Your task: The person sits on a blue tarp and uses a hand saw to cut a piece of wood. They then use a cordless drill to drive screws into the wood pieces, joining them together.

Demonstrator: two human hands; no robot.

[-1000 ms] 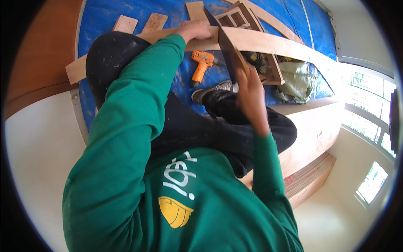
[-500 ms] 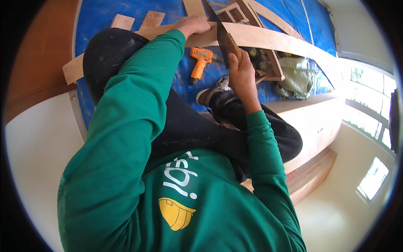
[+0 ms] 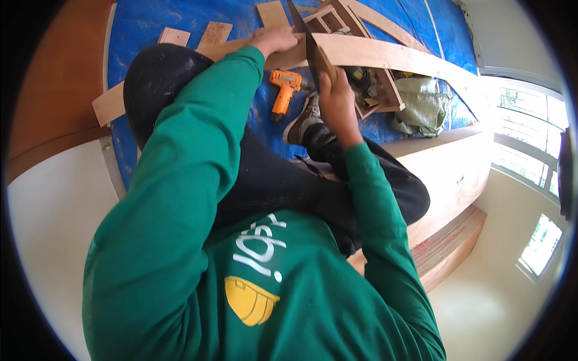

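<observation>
A long pale wooden board [image 3: 373, 53] runs from left to right in front of me, its left part lying across my bent knee. My left hand [image 3: 274, 40] is closed over the board just left of the saw, holding it. The fingers of my right hand [image 3: 339, 108] wrap round the wooden handle [image 3: 326, 65] of a handsaw. Its dark blade [image 3: 310, 53] crosses the board at a steep slant, close to my left fingertips. Whether the teeth have cut into the wood is hidden.
An orange cordless drill [image 3: 284, 93] lies on the blue sheet [image 3: 241, 15] near my shoe [image 3: 301, 123]. Beyond the board are small wood offcuts [image 3: 215, 35] and a wooden frame box [image 3: 394, 93]. A greenish sack [image 3: 421, 105] and stacked panels [image 3: 448, 249] are at right.
My right hand and the saw have moved slightly forward and to the left. The left hand stays on the board, and the whole view has shifted a little.
</observation>
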